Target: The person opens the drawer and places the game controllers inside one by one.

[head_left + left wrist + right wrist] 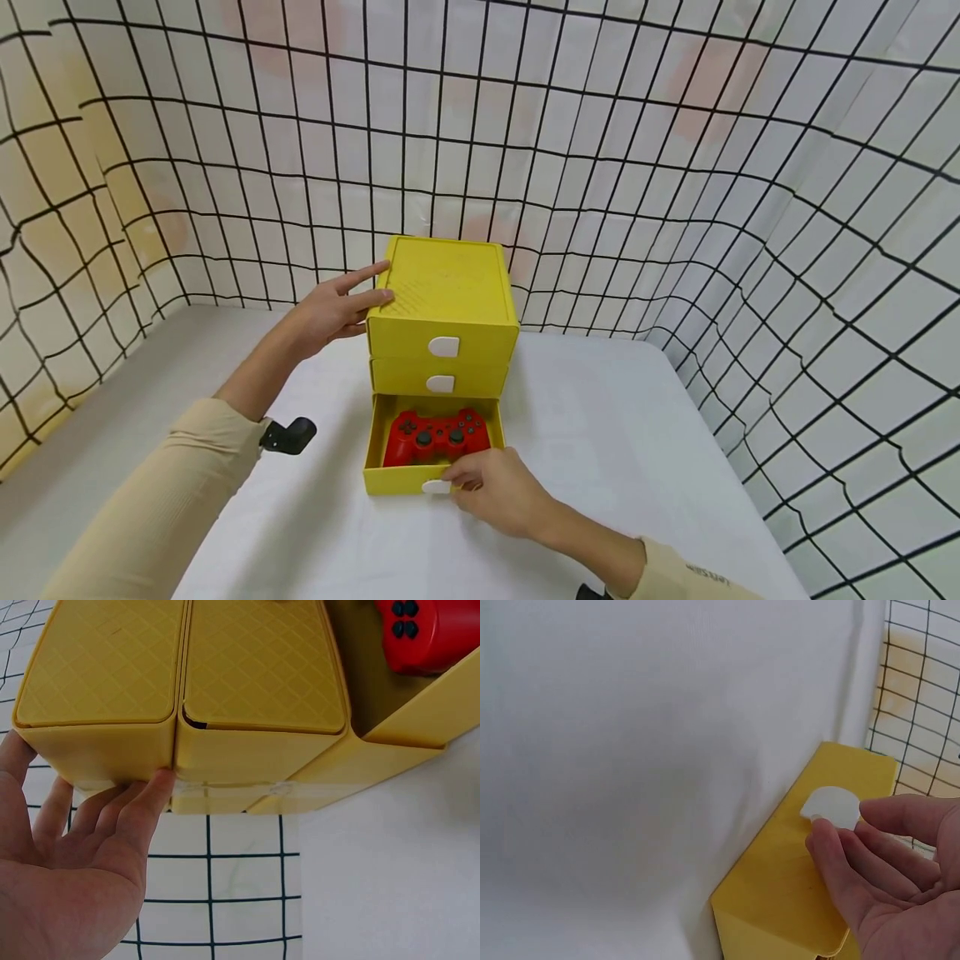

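Note:
A yellow three-drawer box (453, 287) stands on the white table, its bottom drawer (390, 481) pulled out toward me. Inside that drawer lies a red game controller (438, 437), face up. My right hand (502, 492) pinches the drawer's white pull tab (832, 806) between thumb and fingers. At the box's left side, my left hand (330, 312) rests with spread, fairly straight fingers against the side wall and top edge. The left wrist view shows those fingertips touching the side of the top section (105, 754). Both upper drawers are closed, each with a white tab (444, 347).
A black wire grid (450, 125) with white sheeting behind it surrounds the table on the back and both sides. White cloth (600, 433) covers the tabletop. A black wrist device (288, 436) sits at my left cuff.

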The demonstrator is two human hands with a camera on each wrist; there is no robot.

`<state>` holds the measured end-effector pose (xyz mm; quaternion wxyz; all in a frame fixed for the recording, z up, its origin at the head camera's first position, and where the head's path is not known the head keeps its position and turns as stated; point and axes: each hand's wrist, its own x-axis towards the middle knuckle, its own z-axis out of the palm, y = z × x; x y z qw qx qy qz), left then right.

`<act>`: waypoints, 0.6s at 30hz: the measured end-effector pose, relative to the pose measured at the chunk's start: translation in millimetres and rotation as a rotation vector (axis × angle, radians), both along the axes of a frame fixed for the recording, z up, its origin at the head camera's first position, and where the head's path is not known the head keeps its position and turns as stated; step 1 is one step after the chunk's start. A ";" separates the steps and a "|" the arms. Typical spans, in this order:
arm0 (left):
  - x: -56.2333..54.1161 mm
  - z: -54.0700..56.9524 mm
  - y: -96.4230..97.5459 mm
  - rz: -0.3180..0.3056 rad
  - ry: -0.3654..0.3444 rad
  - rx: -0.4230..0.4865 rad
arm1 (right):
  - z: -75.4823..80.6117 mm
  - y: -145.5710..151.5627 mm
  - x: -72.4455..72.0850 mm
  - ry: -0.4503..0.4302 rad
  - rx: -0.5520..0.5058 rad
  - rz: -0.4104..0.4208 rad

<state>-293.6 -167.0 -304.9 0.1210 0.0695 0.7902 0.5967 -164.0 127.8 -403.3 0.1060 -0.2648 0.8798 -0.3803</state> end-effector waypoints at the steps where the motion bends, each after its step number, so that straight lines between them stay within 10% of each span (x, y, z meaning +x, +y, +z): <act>1: 0.1 -0.2 -0.1 0.000 0.001 -0.002 | -0.7 -0.2 -1.8 0.001 -0.001 -0.003; 18: -0.9 -0.4 -0.6 -0.001 -0.002 0.007 | -8.9 -8.7 -35.8 0.114 -0.009 -0.060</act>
